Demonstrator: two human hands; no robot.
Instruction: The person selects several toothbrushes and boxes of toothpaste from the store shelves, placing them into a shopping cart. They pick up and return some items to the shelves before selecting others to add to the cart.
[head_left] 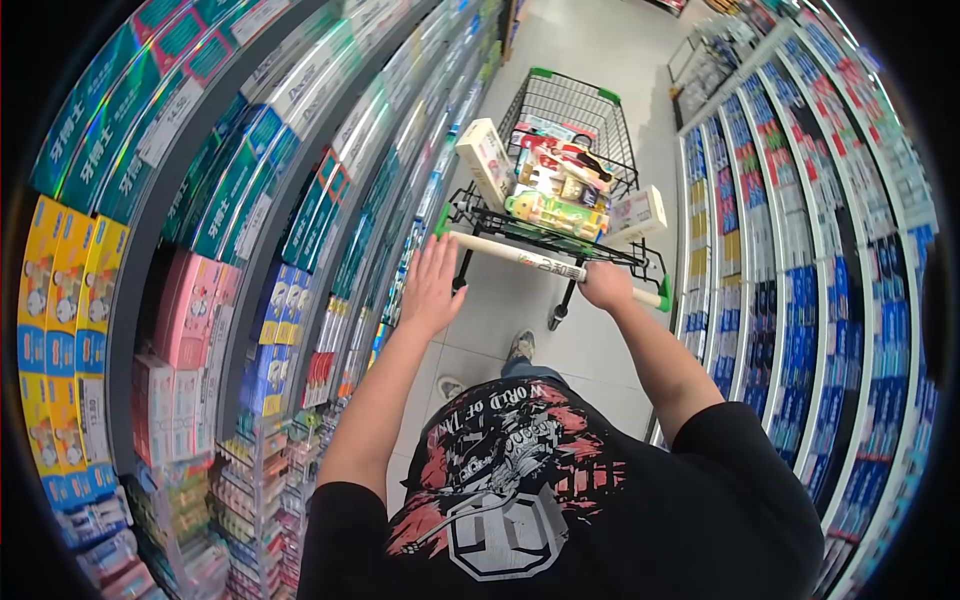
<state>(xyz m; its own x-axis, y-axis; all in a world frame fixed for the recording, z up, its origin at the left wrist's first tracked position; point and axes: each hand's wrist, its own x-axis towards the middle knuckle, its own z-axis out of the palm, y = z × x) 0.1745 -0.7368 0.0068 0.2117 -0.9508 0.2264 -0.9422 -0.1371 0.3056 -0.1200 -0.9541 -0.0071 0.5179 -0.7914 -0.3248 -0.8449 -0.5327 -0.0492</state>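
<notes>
A shopping cart with black wire sides and green corners stands in front of me. My right hand is wrapped round the right part of its pale handlebar. At the bar's left end is my left hand, fingers stretched out, the fingertips right by the green end piece. Inside the cart lie several colourful packages. A white box stands tilted at the cart's left side, and another white box sits at its right near corner.
Shelves of boxed goods rise close on my left. On the right, another shelf unit holds rows of mostly blue packages. The tiled floor of the aisle runs ahead, past a rack at the far right. My shoes are behind the cart.
</notes>
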